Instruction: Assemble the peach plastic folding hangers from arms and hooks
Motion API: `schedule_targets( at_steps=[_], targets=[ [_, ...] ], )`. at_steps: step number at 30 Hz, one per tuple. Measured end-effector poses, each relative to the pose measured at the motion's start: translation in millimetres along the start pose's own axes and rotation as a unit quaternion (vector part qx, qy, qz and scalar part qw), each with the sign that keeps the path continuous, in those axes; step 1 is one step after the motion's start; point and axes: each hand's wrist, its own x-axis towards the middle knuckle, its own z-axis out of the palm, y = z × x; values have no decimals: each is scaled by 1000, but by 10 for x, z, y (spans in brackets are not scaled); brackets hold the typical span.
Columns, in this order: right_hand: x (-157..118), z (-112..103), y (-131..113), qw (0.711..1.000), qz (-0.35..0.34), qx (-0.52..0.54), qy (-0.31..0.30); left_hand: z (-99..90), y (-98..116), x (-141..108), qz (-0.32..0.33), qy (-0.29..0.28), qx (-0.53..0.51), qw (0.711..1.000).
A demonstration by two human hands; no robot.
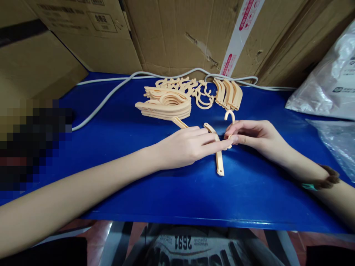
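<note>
The right hand (pixel 256 135) pinches the hook (pixel 232 116), right of and nearer than the stack (pixel 163 110); the left hand (pixel 184 149) lies half open over a strip (pixel 219 162) (its hold hidden). Gripping the hook near its base should limit twisting.

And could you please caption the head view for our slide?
Left hand over slim pieces, right hand pinching a cream hook, above a blue table.
</note>
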Motion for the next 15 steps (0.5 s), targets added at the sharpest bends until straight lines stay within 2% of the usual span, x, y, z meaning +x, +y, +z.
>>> schedule_targets(
  at_steps=[11,15],
  targets=[
    [-19,1,-43,1000,-13,-8,8,-16,6,7,7,2,-30,1000],
    [-22,10,-60,1000,-10,-14,19,-12,11,1,-9,-11,-19,1000]
  ],
)
